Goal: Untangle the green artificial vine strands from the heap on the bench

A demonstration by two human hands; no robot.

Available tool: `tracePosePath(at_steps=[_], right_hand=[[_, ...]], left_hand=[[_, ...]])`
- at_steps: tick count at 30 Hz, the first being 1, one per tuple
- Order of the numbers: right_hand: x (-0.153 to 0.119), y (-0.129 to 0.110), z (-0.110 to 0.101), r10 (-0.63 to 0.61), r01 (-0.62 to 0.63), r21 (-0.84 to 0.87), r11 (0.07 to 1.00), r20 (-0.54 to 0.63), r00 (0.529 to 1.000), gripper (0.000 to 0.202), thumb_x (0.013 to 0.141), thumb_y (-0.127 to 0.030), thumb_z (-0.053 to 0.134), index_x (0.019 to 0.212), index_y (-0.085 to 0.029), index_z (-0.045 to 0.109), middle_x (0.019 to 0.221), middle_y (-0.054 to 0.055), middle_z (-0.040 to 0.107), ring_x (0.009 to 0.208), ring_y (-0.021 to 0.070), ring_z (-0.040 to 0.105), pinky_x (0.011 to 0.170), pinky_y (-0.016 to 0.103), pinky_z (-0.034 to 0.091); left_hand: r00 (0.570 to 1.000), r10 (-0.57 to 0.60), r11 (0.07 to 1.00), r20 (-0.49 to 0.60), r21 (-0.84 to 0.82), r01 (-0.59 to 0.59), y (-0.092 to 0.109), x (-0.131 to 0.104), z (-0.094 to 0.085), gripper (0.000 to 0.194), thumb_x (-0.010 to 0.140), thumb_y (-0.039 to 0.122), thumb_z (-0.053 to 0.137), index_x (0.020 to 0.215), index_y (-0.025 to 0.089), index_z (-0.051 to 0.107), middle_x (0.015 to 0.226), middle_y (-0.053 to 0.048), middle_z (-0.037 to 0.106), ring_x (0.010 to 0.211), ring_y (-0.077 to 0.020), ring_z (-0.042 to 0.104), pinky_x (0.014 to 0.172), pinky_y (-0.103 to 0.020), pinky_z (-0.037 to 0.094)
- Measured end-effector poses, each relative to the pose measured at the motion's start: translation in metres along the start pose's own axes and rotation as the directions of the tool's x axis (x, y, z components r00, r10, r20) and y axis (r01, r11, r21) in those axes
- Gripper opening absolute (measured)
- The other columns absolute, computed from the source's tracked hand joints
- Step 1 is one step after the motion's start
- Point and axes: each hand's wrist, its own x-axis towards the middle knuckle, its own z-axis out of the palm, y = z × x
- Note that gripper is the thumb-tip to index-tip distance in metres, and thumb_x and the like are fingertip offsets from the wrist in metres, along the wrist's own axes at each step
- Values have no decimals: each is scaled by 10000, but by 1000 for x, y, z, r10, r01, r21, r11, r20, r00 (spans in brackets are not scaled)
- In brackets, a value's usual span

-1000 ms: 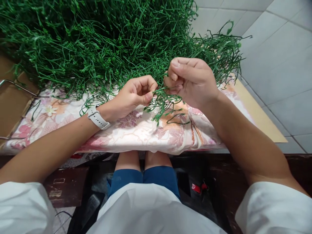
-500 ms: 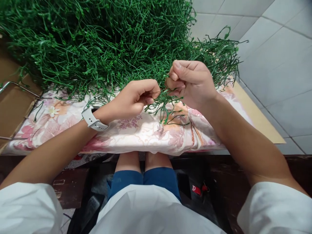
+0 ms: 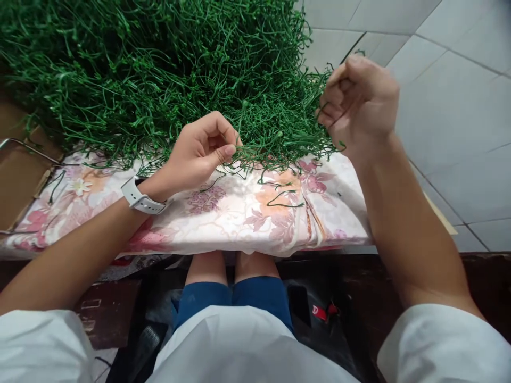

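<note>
A big tangled heap of thin green artificial plant stems (image 3: 159, 69) with small budded tips covers the back of the table. At the heap's front edge, my left hand (image 3: 199, 151) pinches a green stem between thumb and index finger; a white watch (image 3: 142, 197) is on that wrist. My right hand (image 3: 363, 103) is raised at the heap's right end, slightly blurred, its fingers curled in. Thin green strands show at its fingertips and by the heel of the palm. How many stems it holds is hidden.
A white cloth with pink flowers (image 3: 223, 226) covers the table, with a few loose stems (image 3: 285, 199) on it. Cardboard (image 3: 24, 186) and metal wire stand at left. A tiled wall (image 3: 459, 122) bounds the right. Below lies a dark phone (image 3: 299, 306).
My hands have moved apart: the right went up and to the right, the left slightly left. The stems that hung between them now lie along the heap's edge and on the cloth.
</note>
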Motion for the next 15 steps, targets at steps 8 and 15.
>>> tracePosePath(at_steps=[8, 15], right_hand=[[-13, 18, 20, 94, -67, -91, 994, 321, 942, 280, 853, -430, 803, 942, -168, 760, 797, 32, 618, 632, 108, 513, 559, 252, 419], [-20, 16, 26, 48, -21, -81, 997, 341, 939, 241, 780, -225, 723, 1019, -226, 751, 911, 42, 735, 761, 160, 575, 623, 291, 447]], left_hand=[[992, 68, 996, -105, 59, -62, 2, 0, -1, 352, 795, 475, 904, 813, 215, 667, 850, -54, 700, 787, -153, 638, 714, -313, 548], [963, 112, 990, -247, 110, -87, -3, 6, -6, 486, 802, 647, 866, 867, 234, 618, 823, -14, 626, 767, -133, 592, 687, -310, 499]])
